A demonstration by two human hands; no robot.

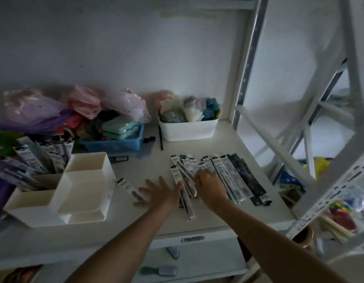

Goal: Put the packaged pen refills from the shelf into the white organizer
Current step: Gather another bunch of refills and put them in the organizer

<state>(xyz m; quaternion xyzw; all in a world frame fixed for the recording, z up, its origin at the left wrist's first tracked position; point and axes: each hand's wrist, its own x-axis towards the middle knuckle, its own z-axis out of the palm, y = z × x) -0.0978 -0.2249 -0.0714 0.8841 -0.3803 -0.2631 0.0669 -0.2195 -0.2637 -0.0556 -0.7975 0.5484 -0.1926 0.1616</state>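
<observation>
In dim light on a white shelf (228, 139), I have both hands down among the packaged pen refills (219, 172), which lie fanned side by side across the shelf just beyond and to the right of my right hand (210, 187). That hand rests knuckles up on the middle of the spread, fingers curled onto the packs; whether it actually grips one I cannot tell. My left hand (160, 193) lies flat with fingers spread apart, its fingertips touching the nearest packs at the left edge of the pile. A single refill pack (129, 188) sits alone just left of that hand, between it and the white organizer (83, 193), whose near compartments look bare while more refill packs (42, 158) stand upright in its far left section. Farther back from my left hand sits a blue basket (113, 145) heaped with small items, and beyond my right hand a white bin (187, 129) holds soft-coloured pieces. A black pen (160, 137) lies between them.
</observation>
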